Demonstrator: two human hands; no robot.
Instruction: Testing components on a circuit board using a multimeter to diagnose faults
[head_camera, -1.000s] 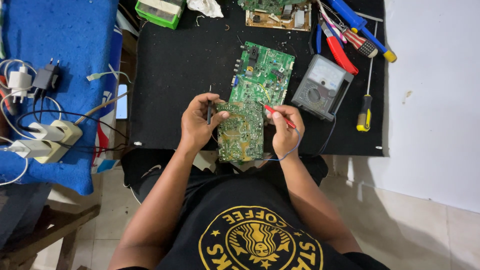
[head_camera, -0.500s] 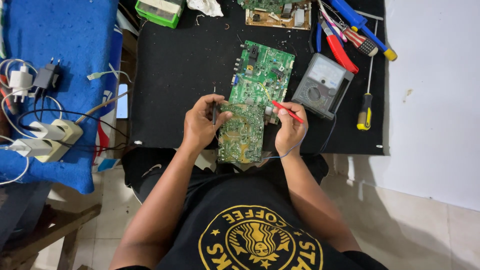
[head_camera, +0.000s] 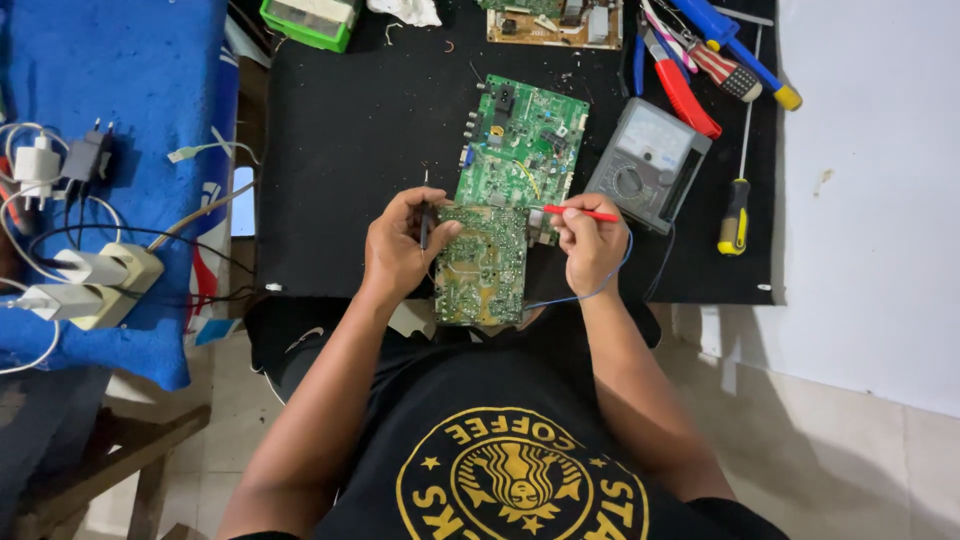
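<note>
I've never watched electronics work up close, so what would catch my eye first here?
Probably the two green circuit boards on the black mat, with both hands on them: the right hand holds a red probe, the left hand a dark one. A grey meter sits just right of the boards.

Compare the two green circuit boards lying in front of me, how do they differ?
The near board shows its solder side; the far board shows components and connectors. The near board is smaller and sits between the left hand and right hand; the far board lies untouched. Both are green and rest on the black mat.
</note>
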